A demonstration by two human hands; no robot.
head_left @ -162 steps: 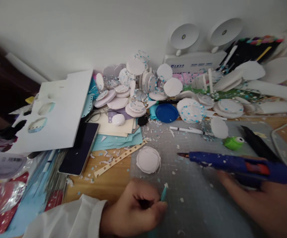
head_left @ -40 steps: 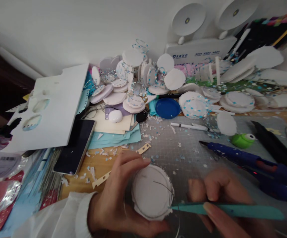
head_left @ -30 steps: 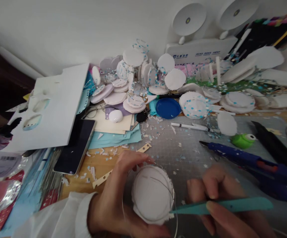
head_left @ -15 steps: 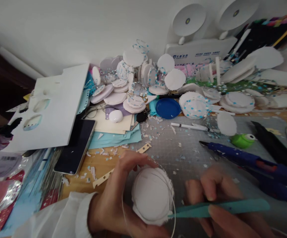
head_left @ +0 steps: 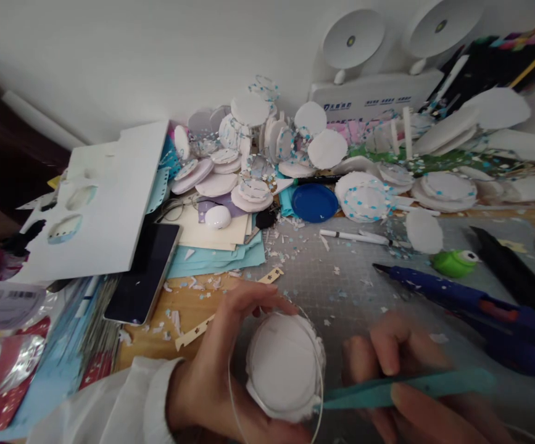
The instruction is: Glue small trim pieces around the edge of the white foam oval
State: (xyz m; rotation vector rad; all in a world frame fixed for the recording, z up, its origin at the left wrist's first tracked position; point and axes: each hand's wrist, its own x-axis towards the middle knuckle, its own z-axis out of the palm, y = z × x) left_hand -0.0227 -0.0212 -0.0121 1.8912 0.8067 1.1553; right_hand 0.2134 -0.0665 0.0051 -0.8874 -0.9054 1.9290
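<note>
**Head view: teal tweezers (head_left: 360,396) levelled at the white disc (head_left: 284,367), lower centre of the frame**

And there it was, the whole moment set on one line! The white disc was held at lower centre, its round face turned up to the camera, cupped by the left hand (head_left: 223,370), with fingers curled over its upper left edge and the thumb run beneath. From the right came the teal tweezers, pinched between thumb and fingers of the blurred right hand (head_left: 399,348), their long axis laid almost level across the frame, tips aimed left at the disc's lower right rim. Contact, or just short of it? That could not be told, nor could what was gripped at the tips. By far the nearer hand was the left, wrapped round the disc; the right was kept apart, the gap bridged by the tweezers alone. A thin pale loop (head_left: 231,388) was seen hanging around the disc's lower side, passing close by those tips. At right, the blue glue gun (head_left: 461,296) was left lying on the grey mat (head_left: 355,296).
</note>
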